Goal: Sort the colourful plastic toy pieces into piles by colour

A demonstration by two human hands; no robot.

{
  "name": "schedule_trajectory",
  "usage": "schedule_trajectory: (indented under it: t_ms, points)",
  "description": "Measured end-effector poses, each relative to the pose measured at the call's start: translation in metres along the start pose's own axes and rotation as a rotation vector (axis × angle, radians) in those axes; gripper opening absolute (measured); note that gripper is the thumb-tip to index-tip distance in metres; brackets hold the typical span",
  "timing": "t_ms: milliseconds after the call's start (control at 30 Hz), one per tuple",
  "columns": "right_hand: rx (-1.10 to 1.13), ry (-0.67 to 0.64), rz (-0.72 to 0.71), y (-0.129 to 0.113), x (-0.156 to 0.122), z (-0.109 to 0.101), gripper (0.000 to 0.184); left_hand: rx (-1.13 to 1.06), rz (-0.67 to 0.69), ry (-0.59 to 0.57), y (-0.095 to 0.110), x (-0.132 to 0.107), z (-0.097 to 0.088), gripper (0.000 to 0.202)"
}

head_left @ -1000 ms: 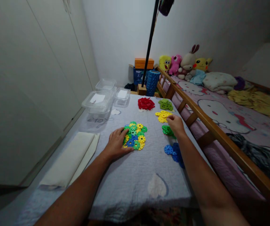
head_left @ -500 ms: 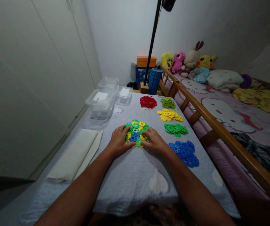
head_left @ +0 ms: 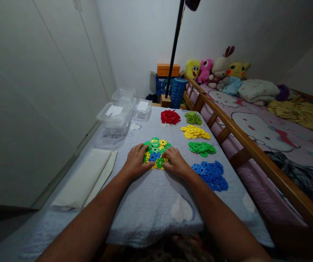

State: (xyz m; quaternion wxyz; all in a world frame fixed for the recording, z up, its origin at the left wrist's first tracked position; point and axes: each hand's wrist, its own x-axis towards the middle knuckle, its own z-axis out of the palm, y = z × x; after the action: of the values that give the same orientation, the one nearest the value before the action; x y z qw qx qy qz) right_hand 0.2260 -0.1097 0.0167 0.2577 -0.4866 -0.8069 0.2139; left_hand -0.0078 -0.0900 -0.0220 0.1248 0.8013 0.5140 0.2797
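A mixed heap of green, yellow and blue plastic snowflake discs [head_left: 154, 157] lies in the middle of the cloth-covered table. My left hand [head_left: 136, 160] rests against its left side, thumb apart from the fingers and lying along the near edge. On the opposite side, my right hand [head_left: 177, 162] curves around the heap with fingers bent and thumb apart. Both hands touch the discs, and neither has one lifted. My fingers partly cover the outer discs.
Sorted piles of red [head_left: 170, 117], light green [head_left: 193, 118], yellow [head_left: 195, 132], green [head_left: 202, 148] and blue discs [head_left: 211, 175] line the right. Clear plastic boxes [head_left: 114, 111] stand back left. Folded cream cloth [head_left: 84, 180] lies left. A wooden bed rail [head_left: 244, 153] borders the table.
The view has shifted slightly. My hands stay around the heap, and a few discs near the thumbs and at the top sit a little differently.
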Motion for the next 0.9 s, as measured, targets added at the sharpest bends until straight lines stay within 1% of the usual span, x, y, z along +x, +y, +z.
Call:
schedule_trajectory:
  t_ms: [100,167,233,267,333,433,500,567,633,700,800,900]
  points:
    - [0.11,0.034,0.026,0.0,0.0,-0.001,0.014,-0.009,-0.004,-0.006,0.0,0.001,-0.001,0.071]
    - [0.228,0.044,0.074,0.001,0.001,-0.004,0.009,-0.017,-0.005,-0.017,0.0,0.001,-0.003,0.072]
    - [0.334,0.081,0.134,0.005,0.001,-0.011,0.003,-0.024,-0.006,-0.026,0.0,0.001,-0.004,0.073]
    - [0.366,0.121,0.161,0.009,0.001,-0.017,0.002,-0.026,-0.009,-0.029,0.0,0.001,-0.004,0.073]
    - [0.363,0.258,0.211,0.021,0.001,-0.033,0.009,-0.028,-0.014,-0.033,0.0,0.002,-0.005,0.074]
    - [0.239,0.527,0.32,0.048,-0.006,-0.063,0.015,-0.026,-0.016,-0.039,0.0,0.002,-0.005,0.076]
    - [0.136,0.659,0.421,0.069,-0.014,-0.082,0.015,-0.019,-0.018,-0.047,0.001,0.002,-0.005,0.076]
    - [0.022,0.742,0.498,0.087,-0.025,-0.097,0.013,-0.009,-0.023,-0.055,0.001,0.002,-0.006,0.076]
    - [-0.069,0.776,0.569,0.102,-0.034,-0.106,0.012,-0.001,-0.027,-0.059,0.002,0.002,-0.007,0.076]
    - [-0.132,0.778,0.644,0.111,-0.04,-0.111,0.011,0.001,-0.024,-0.059,0.002,0.002,-0.008,0.075]
    - [-0.206,0.751,0.731,0.12,-0.043,-0.111,0.013,-0.003,-0.013,-0.054,0.002,0.001,-0.008,0.075]
    - [-0.27,0.688,0.753,0.124,-0.042,-0.107,0.014,-0.001,-0.017,-0.06,0.002,0.001,-0.009,0.076]
